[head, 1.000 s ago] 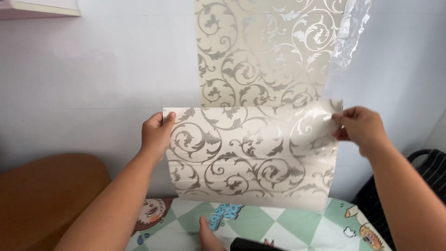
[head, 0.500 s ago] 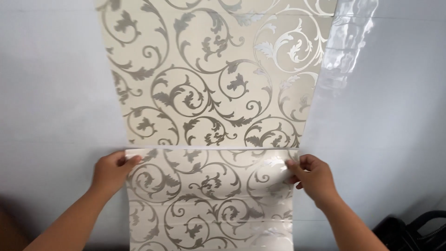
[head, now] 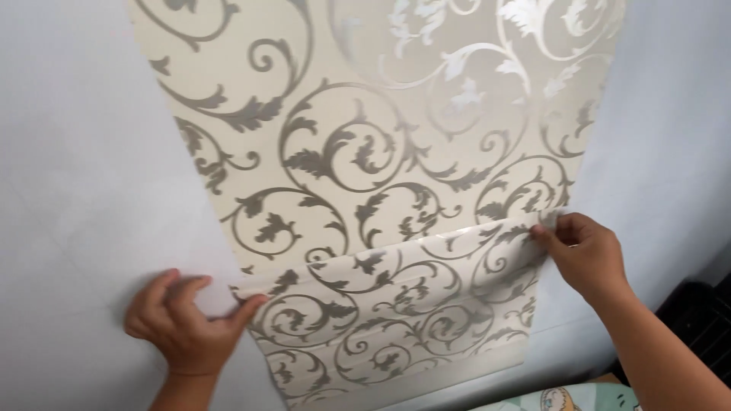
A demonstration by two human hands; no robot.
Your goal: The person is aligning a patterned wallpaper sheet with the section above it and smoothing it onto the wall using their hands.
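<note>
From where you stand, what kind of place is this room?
Probably a room in a home. A pale painted wall is getting cream wallpaper with grey scrolls; the left hand and right hand hold a loose sheet. A cartoon-patterned surface lies below.

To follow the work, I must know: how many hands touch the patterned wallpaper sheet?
2. The left hand pinches the loose sheet's upper left corner; the right hand pinches its upper right corner. No other hands are visible.

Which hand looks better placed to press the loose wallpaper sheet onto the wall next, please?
Probably left: the left hand pinches the wallpaper sheet's corner close against the wall, while the right hand holds its corner lifted.
</note>
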